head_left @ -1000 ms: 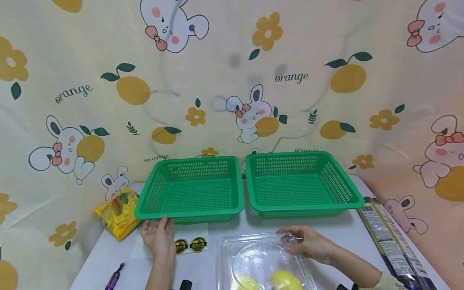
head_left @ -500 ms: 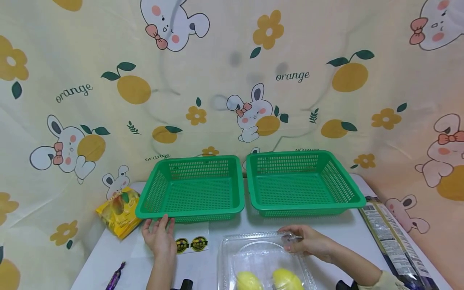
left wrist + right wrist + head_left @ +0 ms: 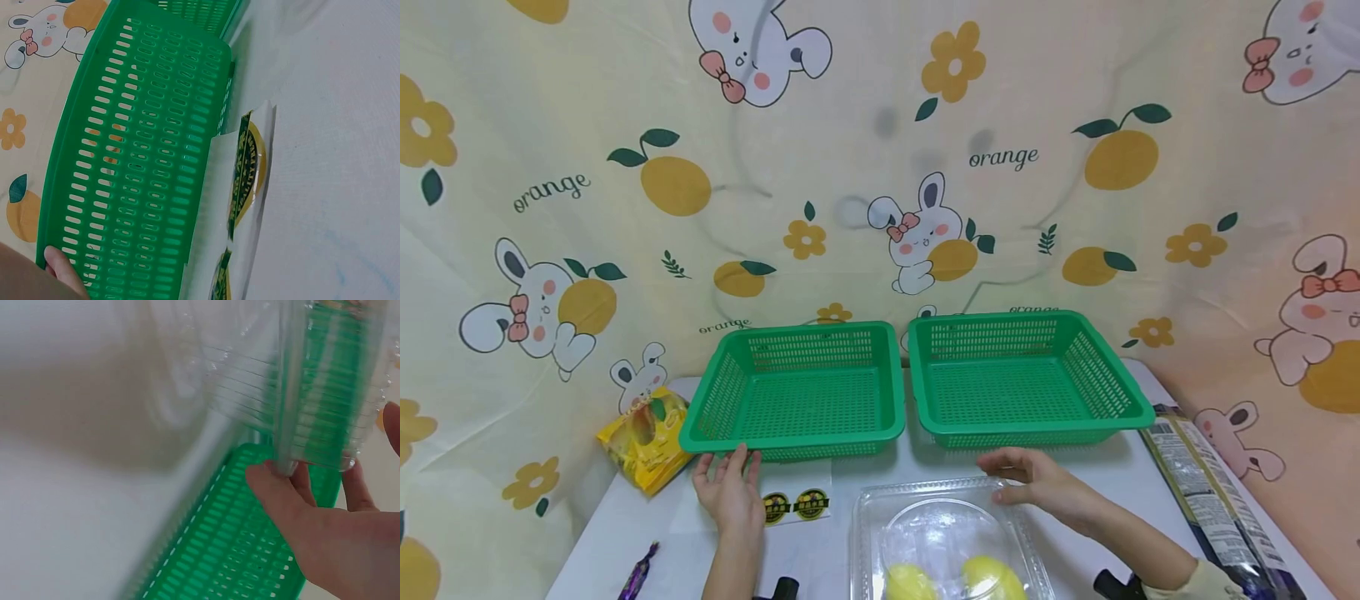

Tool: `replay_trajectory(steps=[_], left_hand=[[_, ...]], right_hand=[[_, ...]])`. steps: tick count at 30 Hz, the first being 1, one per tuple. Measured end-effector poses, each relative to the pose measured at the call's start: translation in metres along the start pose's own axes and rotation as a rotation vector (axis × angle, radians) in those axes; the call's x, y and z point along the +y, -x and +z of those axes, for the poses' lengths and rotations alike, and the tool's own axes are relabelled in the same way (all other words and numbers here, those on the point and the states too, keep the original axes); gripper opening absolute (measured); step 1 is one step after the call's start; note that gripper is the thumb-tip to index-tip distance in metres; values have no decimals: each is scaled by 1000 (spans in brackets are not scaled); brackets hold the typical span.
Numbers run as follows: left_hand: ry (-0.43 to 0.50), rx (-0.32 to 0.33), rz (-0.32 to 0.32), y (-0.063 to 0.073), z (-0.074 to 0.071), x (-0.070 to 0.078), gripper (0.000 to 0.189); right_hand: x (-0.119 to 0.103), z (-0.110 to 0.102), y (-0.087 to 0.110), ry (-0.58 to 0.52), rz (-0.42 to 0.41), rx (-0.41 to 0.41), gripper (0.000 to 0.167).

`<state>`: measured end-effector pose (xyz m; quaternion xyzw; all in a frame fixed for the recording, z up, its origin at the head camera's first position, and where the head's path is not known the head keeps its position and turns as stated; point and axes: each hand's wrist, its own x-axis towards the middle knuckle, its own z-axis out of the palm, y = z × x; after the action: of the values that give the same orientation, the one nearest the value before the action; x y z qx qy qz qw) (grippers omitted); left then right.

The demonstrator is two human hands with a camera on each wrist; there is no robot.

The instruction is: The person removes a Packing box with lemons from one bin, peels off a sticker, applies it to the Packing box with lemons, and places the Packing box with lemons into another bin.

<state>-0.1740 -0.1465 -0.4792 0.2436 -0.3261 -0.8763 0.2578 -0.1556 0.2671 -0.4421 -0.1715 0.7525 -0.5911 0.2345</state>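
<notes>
In the head view my left hand (image 3: pixel 730 492) rests its fingertips at the front rim of the left green basket (image 3: pixel 820 447). The left wrist view shows a fingertip (image 3: pixel 57 261) on that basket's rim. My right hand (image 3: pixel 1048 492) is at the upper right corner of a clear plastic clamshell box (image 3: pixel 947 492), thumb and fingers spread. Through its lid I see two yellow fruits (image 3: pixel 992 577), cut off by the frame edge. In the right wrist view the box's clear corner (image 3: pixel 319 437) stands between my thumb and other fingers.
Another green basket (image 3: pixel 1033 433) stands at the back right. A yellow packet (image 3: pixel 646 442) lies left, near a purple-wrapped stick (image 3: pixel 638 573). White paper with two round black-and-gold stickers (image 3: pixel 810 504) lies before the left basket. A long printed bag (image 3: pixel 1217 500) lies right.
My right hand has loosened from the box's corner; its thumb and fingers have spread and moved slightly up. The left hand and the baskets have stayed in place.
</notes>
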Motion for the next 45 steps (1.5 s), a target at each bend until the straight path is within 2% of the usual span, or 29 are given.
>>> replay_trajectory(steps=[7, 13, 18, 23, 28, 36, 38, 41, 45], left_hand=[[2, 14, 11, 0, -8, 3, 49], [5, 23, 16, -1, -14, 7, 50], [7, 30, 11, 0, -16, 13, 50], [10, 27, -38, 3, -18, 21, 48], [6, -3, -87, 4, -20, 31, 42], [6, -45, -146, 2, -33, 52, 23], [-51, -57, -137, -2, -39, 57, 18], [-227, -98, -106, -9, -50, 63, 13], [-611, -180, -36, -21, -62, 72, 20]], right_hand=[[-7, 0, -3, -48, -10, 25, 52], [-16, 3, -8, -56, -59, 46, 49], [-28, 15, -17, -98, -126, 22, 46], [-41, 31, -26, -146, -173, -26, 45], [-57, 47, -38, -129, -178, -62, 41], [-76, 72, -60, -127, -200, -130, 36], [-78, 76, -64, -128, -198, -142, 35], [-79, 82, -67, -130, -196, -152, 35], [-80, 89, -73, -132, -187, -159, 35]])
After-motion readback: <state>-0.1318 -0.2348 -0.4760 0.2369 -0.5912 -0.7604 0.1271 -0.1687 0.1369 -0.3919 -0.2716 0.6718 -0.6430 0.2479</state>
